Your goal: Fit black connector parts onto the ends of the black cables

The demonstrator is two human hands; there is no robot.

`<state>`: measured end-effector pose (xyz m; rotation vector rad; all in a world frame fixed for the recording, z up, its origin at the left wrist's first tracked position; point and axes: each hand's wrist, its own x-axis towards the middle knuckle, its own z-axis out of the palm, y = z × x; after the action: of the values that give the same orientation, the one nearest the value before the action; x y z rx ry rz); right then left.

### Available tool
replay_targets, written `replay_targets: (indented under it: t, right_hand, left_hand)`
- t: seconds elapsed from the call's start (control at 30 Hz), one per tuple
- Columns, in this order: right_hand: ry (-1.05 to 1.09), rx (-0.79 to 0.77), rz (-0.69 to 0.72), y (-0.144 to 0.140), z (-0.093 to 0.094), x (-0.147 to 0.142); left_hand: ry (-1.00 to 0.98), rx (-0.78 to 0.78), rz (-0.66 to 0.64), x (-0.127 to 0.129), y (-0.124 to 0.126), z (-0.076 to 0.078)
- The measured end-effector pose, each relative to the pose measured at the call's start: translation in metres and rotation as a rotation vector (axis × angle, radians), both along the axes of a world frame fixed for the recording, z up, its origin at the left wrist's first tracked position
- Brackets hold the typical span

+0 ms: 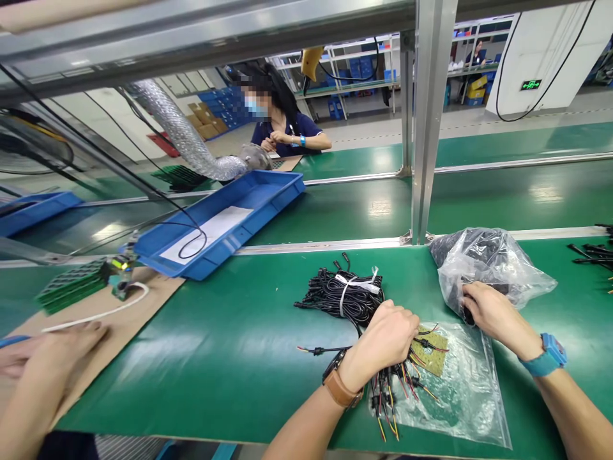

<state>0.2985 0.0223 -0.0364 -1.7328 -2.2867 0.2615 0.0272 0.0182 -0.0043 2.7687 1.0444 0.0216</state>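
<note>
My left hand (389,333), with a brown watch strap, is closed over the wire ends of a bundle of black cables (352,300). Its fingertips are turned away from view. A white tie binds the coiled part, and stripped red, yellow and black wire ends (385,406) fan out below the hand. Under them lies a flat clear zip bag (472,396) with a yellowish perforated piece (432,351). My right hand (498,316), wearing a teal wrist strap, has curled fingers at the mouth of a clear plastic bag (493,255) of black parts. What its fingertips pinch is hidden.
A blue tray (215,262) with white paper stands back left. A co-worker's hands (57,358) rest on cardboard (158,300) at left, near green racks (71,287). A metal post (426,128) rises behind the bench. Another masked person sits opposite. More black cables (596,255) lie far right.
</note>
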Motion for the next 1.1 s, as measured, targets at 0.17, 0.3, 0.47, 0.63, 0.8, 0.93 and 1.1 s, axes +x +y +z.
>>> replay_targets:
  t: [0.17,0.3,0.47,0.63,0.8,0.93,1.1]
  right_hand:
    - [0.026,0.198,-0.098,-0.011,0.022,-0.005]
    - [0.177,0.357,-0.114,-0.022,0.045,-0.013]
    - [0.383,0.019,0.232,-0.029,0.051,-0.033]
    - [0.246,-0.144,0.370,-0.030,0.037,-0.048]
    - [0.262,-0.139,0.322,-0.028,0.035,-0.046]
    - [0.319,-0.146,0.304,-0.026,0.041,-0.042]
    - [0.260,-0.183,0.395,-0.028,0.036,-0.045]
  left_hand:
    - [0.005,-0.012,0.039,0.004,0.001,-0.014]
    - [0.027,-0.015,0.055,0.007,0.000,-0.017]
    - [0.043,-0.046,0.059,0.007,0.001,-0.012]
    - [0.041,-0.058,0.062,0.006,0.001,-0.011]
    - [0.005,0.003,0.048,0.003,0.000,-0.008]
    - [-0.026,0.068,0.026,-0.001,-0.002,-0.006]
    - [-0.028,0.100,0.011,-0.003,-0.004,-0.004]
